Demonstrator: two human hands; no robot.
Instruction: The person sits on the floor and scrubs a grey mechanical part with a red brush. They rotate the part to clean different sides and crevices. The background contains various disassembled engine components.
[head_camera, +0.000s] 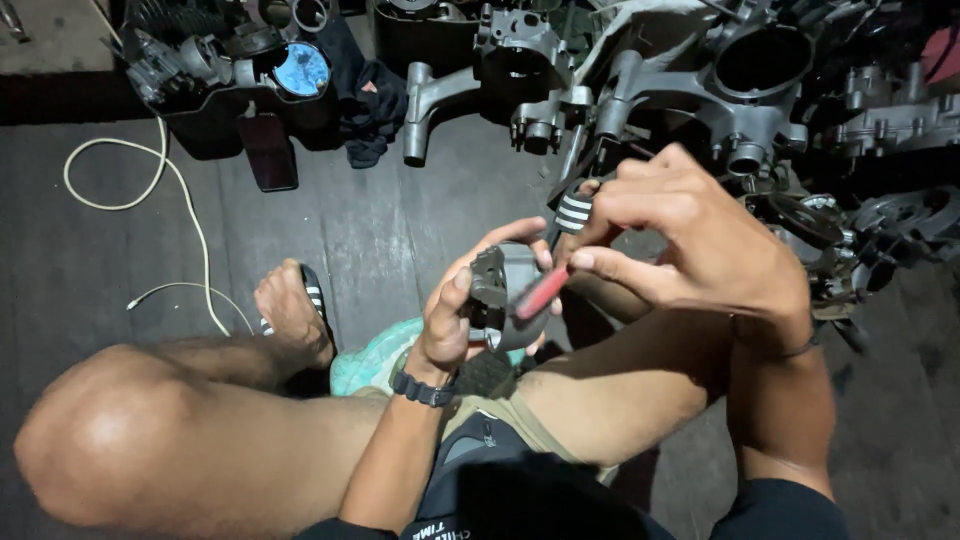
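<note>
We see the left hand (462, 318) gripping a grey metal part (503, 292) (engine casings (740, 95) beyond), the right hand (690, 235) pinching a red-handled tool (543, 291).

A small grey metal part (503, 292), blocky with a rounded body and a dark recessed face, sits upright just below the centre of the frame, with the tip of a slim red-handled tool (543, 291) slanting across its right side.
</note>
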